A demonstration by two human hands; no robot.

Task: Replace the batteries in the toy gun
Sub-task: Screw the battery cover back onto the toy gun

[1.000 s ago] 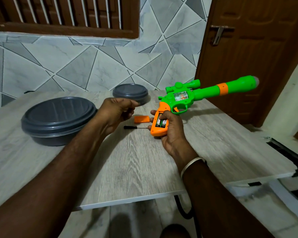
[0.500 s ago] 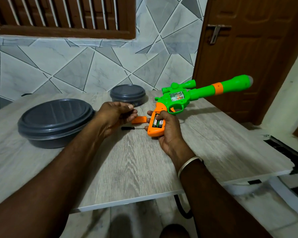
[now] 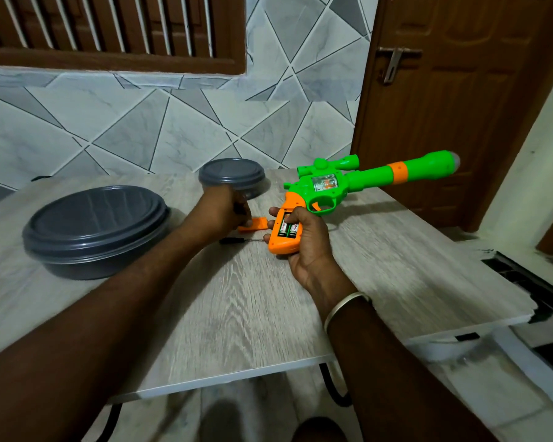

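My right hand (image 3: 304, 250) grips the orange handle of the green toy gun (image 3: 329, 186), held just above the table with the barrel pointing right and away. The open battery compartment faces me with two batteries (image 3: 288, 230) inside. The orange battery cover (image 3: 255, 224) lies on the table just left of the handle. My left hand (image 3: 224, 208), blurred by motion, has its curled fingertips pinching the cover's left end. A small black screwdriver (image 3: 241, 240) lies in front of the cover, tip toward the gun.
A large grey lidded bowl (image 3: 96, 231) stands at the left of the wooden table (image 3: 237, 314), and a smaller grey lidded bowl (image 3: 232, 177) at the back. A brown door (image 3: 460, 106) is at the right. The table's near edge is close to me.
My left hand has dropped from above the table onto the orange cover. My right hand and the gun have stayed nearly still.
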